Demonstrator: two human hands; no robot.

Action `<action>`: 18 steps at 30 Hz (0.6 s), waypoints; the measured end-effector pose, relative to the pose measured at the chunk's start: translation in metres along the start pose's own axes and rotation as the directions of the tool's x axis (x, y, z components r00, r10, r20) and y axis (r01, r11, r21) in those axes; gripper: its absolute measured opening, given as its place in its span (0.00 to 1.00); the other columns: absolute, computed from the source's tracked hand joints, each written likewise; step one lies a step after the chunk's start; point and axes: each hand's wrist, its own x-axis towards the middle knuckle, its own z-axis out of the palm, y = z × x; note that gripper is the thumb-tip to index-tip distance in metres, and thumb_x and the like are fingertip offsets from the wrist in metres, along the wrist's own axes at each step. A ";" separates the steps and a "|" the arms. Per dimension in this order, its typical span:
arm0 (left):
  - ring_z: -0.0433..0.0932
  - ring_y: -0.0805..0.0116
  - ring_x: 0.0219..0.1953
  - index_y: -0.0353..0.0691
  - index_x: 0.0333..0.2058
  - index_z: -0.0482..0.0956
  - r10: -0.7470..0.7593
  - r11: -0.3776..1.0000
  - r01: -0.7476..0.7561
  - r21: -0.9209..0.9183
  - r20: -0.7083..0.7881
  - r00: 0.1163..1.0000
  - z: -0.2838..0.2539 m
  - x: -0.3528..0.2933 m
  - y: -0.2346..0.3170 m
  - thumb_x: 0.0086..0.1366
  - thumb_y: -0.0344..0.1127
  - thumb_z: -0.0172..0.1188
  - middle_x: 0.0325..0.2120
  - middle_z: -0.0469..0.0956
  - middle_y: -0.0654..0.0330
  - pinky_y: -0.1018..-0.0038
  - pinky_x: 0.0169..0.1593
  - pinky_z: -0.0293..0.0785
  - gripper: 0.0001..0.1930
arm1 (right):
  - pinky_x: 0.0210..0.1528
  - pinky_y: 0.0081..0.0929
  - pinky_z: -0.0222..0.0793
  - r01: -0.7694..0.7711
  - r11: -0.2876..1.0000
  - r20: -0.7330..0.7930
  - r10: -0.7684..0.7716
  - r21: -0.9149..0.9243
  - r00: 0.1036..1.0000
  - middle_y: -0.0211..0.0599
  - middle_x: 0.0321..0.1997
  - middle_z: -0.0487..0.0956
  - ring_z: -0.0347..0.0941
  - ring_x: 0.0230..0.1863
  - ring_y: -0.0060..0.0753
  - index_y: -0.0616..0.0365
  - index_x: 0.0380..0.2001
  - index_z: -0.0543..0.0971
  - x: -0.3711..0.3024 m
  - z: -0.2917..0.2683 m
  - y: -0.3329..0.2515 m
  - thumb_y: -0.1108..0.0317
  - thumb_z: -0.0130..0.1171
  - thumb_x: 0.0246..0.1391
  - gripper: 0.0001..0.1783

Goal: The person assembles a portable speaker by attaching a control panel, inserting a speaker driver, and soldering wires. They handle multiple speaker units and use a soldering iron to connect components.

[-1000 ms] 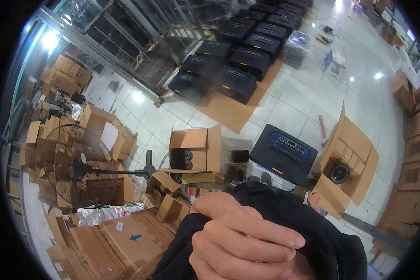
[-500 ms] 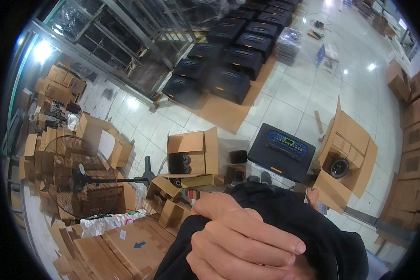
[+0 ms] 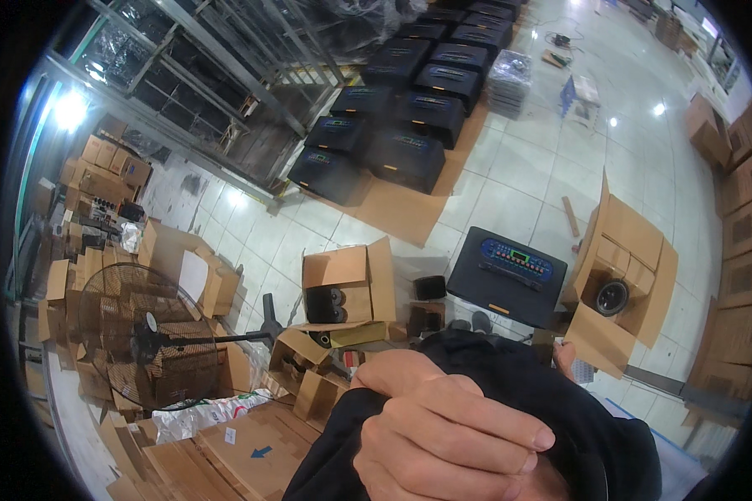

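My left hand (image 3: 451, 438) is large and close in the lower middle. Its fingers are bent and pressed together, pointing right; whatever they may hold is hidden. Beyond my black-clothed body, my right hand (image 3: 565, 359) shows only in part, low at the right, its fingers mostly hidden. Beside it is a small grey dotted surface (image 3: 583, 372). Ahead of my shoes lies a black speaker cabinet (image 3: 501, 288) with a control panel of knobs and a green-lit display (image 3: 520, 256). To its right stands an open carton (image 3: 662, 288) with a round black speaker driver (image 3: 612, 296) inside.
An open carton (image 3: 376, 280) and a black standing fan (image 3: 146, 334) are at the left. Flattened cardboard (image 3: 217, 455) lies lower left. Rows of black cabinets (image 3: 405, 159) stand on a cardboard sheet farther off. Stacked cartons (image 3: 739, 275) line the right side.
The view has shifted slightly, so the surroundings sit a little lower in the near part. My left hand appears slightly farther right, its fingers still bent together. Nothing else has visibly moved.
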 end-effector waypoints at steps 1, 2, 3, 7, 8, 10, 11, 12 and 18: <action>0.81 0.58 0.26 0.34 0.34 0.75 -0.001 1.000 0.001 0.000 0.004 1.000 0.000 -0.001 -0.001 0.66 0.30 0.60 0.25 0.79 0.53 0.62 0.29 0.86 0.06 | 0.42 0.49 0.72 0.028 0.999 0.000 -0.028 0.032 1.000 0.62 0.32 0.80 0.79 0.38 0.64 0.72 0.31 0.79 -0.001 0.000 0.000 0.57 0.70 0.47 0.23; 0.81 0.58 0.26 0.34 0.34 0.75 -0.015 1.000 0.015 -0.003 0.018 1.000 -0.002 0.000 0.000 0.66 0.30 0.60 0.26 0.78 0.53 0.62 0.29 0.86 0.06 | 0.41 0.49 0.72 0.021 0.999 -0.003 -0.021 0.038 1.000 0.62 0.31 0.80 0.79 0.37 0.64 0.72 0.30 0.79 -0.001 0.000 0.000 0.57 0.70 0.47 0.23; 0.81 0.57 0.26 0.34 0.34 0.75 -0.019 1.000 0.020 -0.012 0.032 0.999 -0.004 -0.001 0.000 0.67 0.30 0.60 0.26 0.78 0.52 0.61 0.29 0.86 0.06 | 0.40 0.50 0.72 -0.002 1.000 -0.008 0.002 0.026 1.000 0.61 0.30 0.80 0.79 0.36 0.64 0.72 0.29 0.79 -0.001 0.000 0.001 0.57 0.70 0.47 0.23; 0.82 0.53 0.29 0.33 0.31 0.75 -0.047 0.996 0.047 -0.080 0.001 0.999 -0.010 -0.006 -0.007 0.63 0.28 0.60 0.27 0.79 0.51 0.55 0.35 0.84 0.05 | 0.39 0.50 0.73 0.069 0.997 -0.001 -0.069 0.020 0.998 0.60 0.27 0.80 0.79 0.33 0.64 0.72 0.27 0.80 -0.001 0.000 0.006 0.56 0.69 0.47 0.23; 0.82 0.53 0.30 0.33 0.27 0.75 -0.081 0.991 0.072 -0.113 -0.072 0.994 -0.007 -0.009 -0.010 0.60 0.24 0.60 0.26 0.79 0.52 0.50 0.40 0.83 0.04 | 0.39 0.50 0.73 0.076 0.997 -0.008 -0.075 0.011 0.997 0.60 0.27 0.80 0.79 0.33 0.65 0.71 0.27 0.80 -0.001 0.001 0.007 0.56 0.69 0.48 0.23; 0.80 0.53 0.31 0.33 0.26 0.75 -0.243 0.960 0.246 -0.131 0.039 0.969 -0.020 -0.010 -0.018 0.63 0.26 0.57 0.26 0.78 0.54 0.55 0.43 0.80 0.06 | 0.39 0.49 0.73 0.065 0.998 -0.013 -0.065 0.003 0.998 0.60 0.27 0.81 0.79 0.33 0.64 0.71 0.27 0.80 0.000 0.002 0.008 0.55 0.69 0.48 0.23; 0.80 0.54 0.31 0.34 0.26 0.75 -0.401 0.916 0.399 0.035 0.102 0.911 -0.033 -0.010 -0.027 0.65 0.26 0.56 0.25 0.77 0.55 0.58 0.44 0.78 0.07 | 0.40 0.49 0.73 0.045 0.999 -0.009 -0.045 0.000 0.999 0.60 0.28 0.81 0.79 0.34 0.64 0.70 0.28 0.80 0.000 0.003 0.009 0.55 0.69 0.48 0.23; 0.79 0.54 0.32 0.34 0.26 0.76 -0.559 0.827 0.557 0.080 0.013 0.829 -0.041 -0.014 -0.042 0.66 0.27 0.54 0.25 0.77 0.56 0.60 0.45 0.77 0.09 | 0.41 0.49 0.73 0.013 1.000 -0.009 -0.013 -0.023 1.000 0.60 0.29 0.81 0.79 0.35 0.64 0.70 0.29 0.81 0.002 0.004 0.009 0.55 0.69 0.48 0.23; 0.79 0.70 0.34 0.27 0.41 0.80 -0.609 0.746 0.666 0.011 -0.395 0.688 -0.063 -0.048 -0.112 0.71 0.26 0.55 0.32 0.82 0.55 0.74 0.43 0.76 0.07 | 0.45 0.49 0.73 -0.103 0.994 0.075 0.106 -0.040 0.992 0.60 0.35 0.82 0.79 0.40 0.62 0.69 0.32 0.80 0.009 0.013 0.011 0.54 0.69 0.48 0.24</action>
